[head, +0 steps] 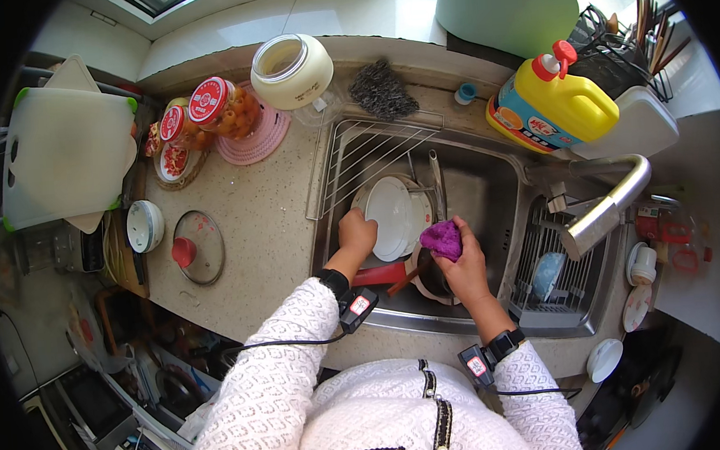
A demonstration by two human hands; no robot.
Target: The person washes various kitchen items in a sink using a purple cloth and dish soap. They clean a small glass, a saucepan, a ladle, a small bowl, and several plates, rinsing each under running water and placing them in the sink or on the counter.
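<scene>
Over the sink (488, 192), my left hand (356, 236) grips the left edge of a white oval dish (389, 218), tilted up on its side. My right hand (466, 267) holds a purple scrubbing cloth (441, 242) just right of the dish, apart from it. Another plate with a floral rim (422, 212) shows behind the dish. Below my hands in the basin lies a pan with a red handle (380, 276); its bowl is partly hidden by my right hand. A brown stick-like utensil (405, 280) rests across the pan.
A wire rack (368, 153) spans the sink's left corner. The metal faucet (606, 210) reaches over the right-hand drainer (537, 239), which holds a blue bowl (548, 275). Detergent jug (550, 102), steel-wool-like scrubber (383, 90) and jars (229, 109) stand behind; a glass lid (204, 247) lies left.
</scene>
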